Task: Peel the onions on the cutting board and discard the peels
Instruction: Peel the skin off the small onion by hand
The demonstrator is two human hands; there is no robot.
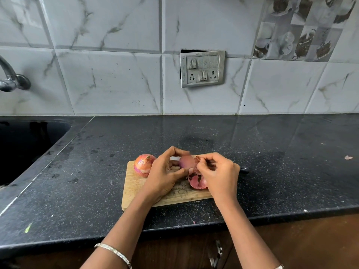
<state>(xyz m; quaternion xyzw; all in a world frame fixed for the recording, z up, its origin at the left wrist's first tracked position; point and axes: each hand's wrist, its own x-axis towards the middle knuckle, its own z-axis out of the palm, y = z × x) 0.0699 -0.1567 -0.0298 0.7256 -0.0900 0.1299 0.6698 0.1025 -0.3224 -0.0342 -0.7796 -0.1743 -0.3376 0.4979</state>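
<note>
Two hands peel an onion over a wooden board near the counter's front edge.

The left hand (165, 171) cups the smooth purple onion (186, 162) above the scratched cutting board (134, 188); the right hand (217, 171) pinches its papery skin. Curled peels (198, 182) lie beneath. An unpeeled onion (143, 165) sits at the board's left corner. Speckled black counter (281, 162) spreads open rightward; the sink (23, 144) lies left.

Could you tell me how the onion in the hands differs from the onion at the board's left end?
The held onion is mostly peeled, purple and smooth; the left onion keeps its dry orange-pink skin. The held onion is gripped by the left hand while the right hand pinches its peel; the left onion sits untouched on the cutting board. Both are whole.
</note>
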